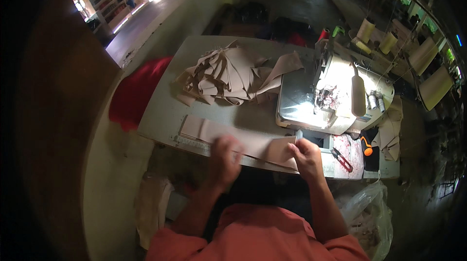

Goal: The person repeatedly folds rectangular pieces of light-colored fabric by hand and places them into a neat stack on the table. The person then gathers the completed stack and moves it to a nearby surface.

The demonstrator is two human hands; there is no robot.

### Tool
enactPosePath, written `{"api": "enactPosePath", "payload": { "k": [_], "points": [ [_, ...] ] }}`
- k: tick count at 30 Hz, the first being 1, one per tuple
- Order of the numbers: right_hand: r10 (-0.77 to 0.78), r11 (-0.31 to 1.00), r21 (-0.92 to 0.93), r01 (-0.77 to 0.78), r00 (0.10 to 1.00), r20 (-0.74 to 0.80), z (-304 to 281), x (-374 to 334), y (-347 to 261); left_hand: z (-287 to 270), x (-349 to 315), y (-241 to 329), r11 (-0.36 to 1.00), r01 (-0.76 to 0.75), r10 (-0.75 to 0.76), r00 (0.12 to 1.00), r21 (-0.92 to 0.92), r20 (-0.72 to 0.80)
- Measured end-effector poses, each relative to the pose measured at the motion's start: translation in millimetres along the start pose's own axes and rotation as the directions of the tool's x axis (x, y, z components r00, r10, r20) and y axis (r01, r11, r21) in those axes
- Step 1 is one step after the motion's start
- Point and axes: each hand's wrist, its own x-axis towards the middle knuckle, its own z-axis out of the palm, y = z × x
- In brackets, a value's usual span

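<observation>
A flat stack of long beige fabric strips point(248, 138) lies along the near edge of the table, over a printed measuring tape point(194, 146). At its right end my right hand point(308, 158) pinches the edge of a strip between thumb and fingers. Part of that end looks lifted or folded over. My left hand point(225, 160) is at the near edge of the stack, left of its middle; motion smears its fingers, and whether it grips any cloth does not show.
Behind the stack sits a loose heap of beige fabric pieces point(226, 74). A lit sewing machine point(357, 88) stands on the right, with thread cones point(387, 42) beyond. Near it lie red-handled thread snips point(342, 160) and an orange-ended tool point(368, 150). A clear plastic bag point(374, 202) hangs below.
</observation>
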Motion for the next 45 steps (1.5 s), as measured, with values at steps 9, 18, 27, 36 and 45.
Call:
{"api": "enactPosePath", "payload": {
  "k": [9, 18, 27, 36, 45],
  "points": [
    [0.031, 0.918, 0.395, -0.045, 0.999, 0.043, -29, -17, -71, -6, 26, -28, -0.500, -0.073, -0.534, 0.811, -0.863, 0.241],
    [0.137, 0.684, 0.694, -0.227, 0.973, 0.183, -23, -16, -29, -27, 47, 29, 0.679, 0.270, -0.393, 0.919, -0.683, -0.028],
    [0.092, 0.778, 0.609, -0.156, 0.986, 0.136, -39, -31, -43, 6, 36, 112, 0.938, -0.345, 0.341, 0.894, -0.042, 0.290],
    [0.041, 0.903, 0.423, -0.072, 0.996, 0.083, -43, -40, -36, 7, 81, 99, 0.559, 0.521, 0.124, 0.717, -0.645, 0.686],
    [0.132, 0.814, 0.554, -0.177, 0.984, 0.121, -46, -42, -37, 2, 87, 108, 0.779, 0.253, 0.119, 0.838, -0.574, 0.532]
  ]
}}
